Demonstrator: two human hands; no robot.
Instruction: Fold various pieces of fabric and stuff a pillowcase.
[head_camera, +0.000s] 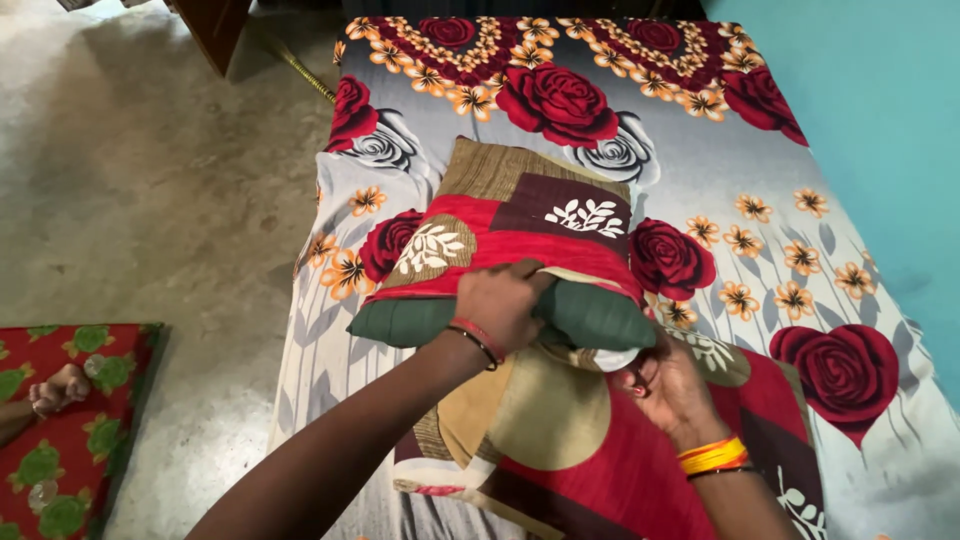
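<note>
We see a dark green pillow (590, 315) in a red, brown and tan leaf-print cover (520, 220) on a grey bedsheet (700, 170) with red roses.

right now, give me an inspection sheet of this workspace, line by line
surface: bed under a grey sheet printed with red roses and orange flowers
job's things: dark green pillow partly inside a red, brown and beige patterned cover; the cover's loose end lies bunched toward the person
clutter: nothing seen on the sheet beyond pillow and cover
hands: left hand presses on the pillow at the cover's opening, dark and red bands on its wrist; right hand grips the cover edge beneath the pillow, orange bangles on its wrist
cables: nothing seen
surroundings: bare concrete floor; red mat with green flowers at left, another person's foot on it; turquoise wall at right
</note>
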